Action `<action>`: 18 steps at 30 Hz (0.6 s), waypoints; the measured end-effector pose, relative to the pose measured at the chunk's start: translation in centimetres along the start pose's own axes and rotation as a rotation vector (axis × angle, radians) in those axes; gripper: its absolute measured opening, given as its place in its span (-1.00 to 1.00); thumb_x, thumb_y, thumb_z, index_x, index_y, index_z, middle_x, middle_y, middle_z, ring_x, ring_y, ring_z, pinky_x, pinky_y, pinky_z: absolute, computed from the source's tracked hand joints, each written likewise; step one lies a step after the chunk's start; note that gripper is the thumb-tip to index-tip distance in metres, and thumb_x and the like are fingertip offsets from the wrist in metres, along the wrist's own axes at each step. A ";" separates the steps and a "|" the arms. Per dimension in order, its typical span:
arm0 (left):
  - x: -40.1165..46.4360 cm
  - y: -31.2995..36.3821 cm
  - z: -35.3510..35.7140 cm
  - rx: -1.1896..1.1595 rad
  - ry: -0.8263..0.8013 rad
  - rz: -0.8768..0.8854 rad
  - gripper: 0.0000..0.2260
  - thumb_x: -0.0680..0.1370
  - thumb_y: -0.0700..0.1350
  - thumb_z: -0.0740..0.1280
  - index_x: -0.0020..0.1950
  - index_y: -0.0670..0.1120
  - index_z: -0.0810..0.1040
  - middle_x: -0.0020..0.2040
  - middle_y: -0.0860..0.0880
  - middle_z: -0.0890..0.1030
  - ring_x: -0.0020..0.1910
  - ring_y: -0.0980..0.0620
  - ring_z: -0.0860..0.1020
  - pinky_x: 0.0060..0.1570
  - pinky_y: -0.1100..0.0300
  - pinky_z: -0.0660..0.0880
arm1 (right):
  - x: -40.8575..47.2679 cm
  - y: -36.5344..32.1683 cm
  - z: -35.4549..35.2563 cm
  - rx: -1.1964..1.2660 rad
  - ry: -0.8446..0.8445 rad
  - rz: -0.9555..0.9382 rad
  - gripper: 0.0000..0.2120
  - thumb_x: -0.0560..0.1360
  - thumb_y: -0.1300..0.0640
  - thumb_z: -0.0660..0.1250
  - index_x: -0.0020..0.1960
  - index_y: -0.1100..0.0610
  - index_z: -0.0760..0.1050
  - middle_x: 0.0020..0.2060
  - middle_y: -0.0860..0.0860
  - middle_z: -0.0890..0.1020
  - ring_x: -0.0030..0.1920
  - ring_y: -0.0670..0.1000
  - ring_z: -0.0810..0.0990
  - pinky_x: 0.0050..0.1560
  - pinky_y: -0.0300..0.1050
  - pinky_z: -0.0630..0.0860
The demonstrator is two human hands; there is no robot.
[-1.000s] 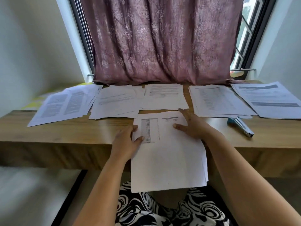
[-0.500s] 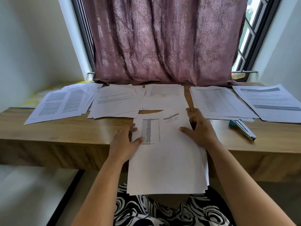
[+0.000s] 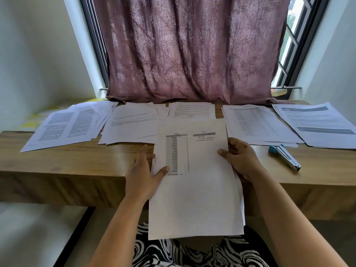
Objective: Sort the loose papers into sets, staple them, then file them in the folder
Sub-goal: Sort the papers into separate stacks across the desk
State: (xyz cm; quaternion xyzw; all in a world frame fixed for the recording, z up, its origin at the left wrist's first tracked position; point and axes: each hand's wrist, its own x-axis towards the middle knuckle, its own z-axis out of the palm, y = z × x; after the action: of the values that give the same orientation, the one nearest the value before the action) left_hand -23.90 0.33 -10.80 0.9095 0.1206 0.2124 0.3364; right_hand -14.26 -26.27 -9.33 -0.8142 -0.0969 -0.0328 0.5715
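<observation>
Now my left hand [image 3: 141, 175] and right hand [image 3: 239, 158] pinch the paper stack's [image 3: 194, 189] 2 side edges, overhanging the desk's [image 3: 77, 162] front edge.

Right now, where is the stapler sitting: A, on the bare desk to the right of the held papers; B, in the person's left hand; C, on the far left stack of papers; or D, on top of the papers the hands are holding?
A: the stapler lies on the bare wood of the desk, right of the held papers, which the left hand and right hand grip by the side edges.
</observation>
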 end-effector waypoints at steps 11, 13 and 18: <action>0.0 0.3 -0.1 0.049 -0.024 0.007 -0.40 0.46 0.17 0.43 0.39 -0.01 0.28 0.28 0.09 0.53 0.28 0.01 0.45 0.22 0.06 0.37 | 0.2 0.5 0.3 -0.071 0.054 0.000 -0.73 0.53 0.07 0.39 0.21 0.08 0.54 0.05 -0.05 0.66 0.01 -0.02 0.64 -0.04 -0.21 0.60; 0.1 0.6 -0.3 0.067 -0.038 0.003 -0.43 0.48 0.17 0.40 0.37 -0.03 0.31 0.29 0.08 0.52 0.29 0.01 0.44 0.19 0.10 0.38 | 0.2 0.2 0.2 -0.117 0.064 0.005 -0.80 0.56 0.06 0.34 0.16 0.08 0.51 0.05 -0.04 0.63 0.05 0.05 0.60 -0.05 -0.18 0.57; 0.8 1.2 -0.8 0.021 -0.104 -0.052 -0.46 0.48 0.20 0.39 0.35 -0.02 0.35 0.24 0.08 0.53 0.26 0.01 0.46 0.12 0.11 0.45 | 1.4 -0.7 -0.5 -0.159 0.049 0.119 -0.67 0.60 0.05 0.28 0.32 0.11 0.42 0.13 0.00 0.55 0.10 0.07 0.52 0.04 -0.10 0.45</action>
State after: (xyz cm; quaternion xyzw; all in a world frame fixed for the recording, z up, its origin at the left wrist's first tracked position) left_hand -23.47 0.20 -9.26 0.9193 0.1289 0.1550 0.3379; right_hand -12.96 -26.33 -8.31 -0.8603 -0.0314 -0.0263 0.5081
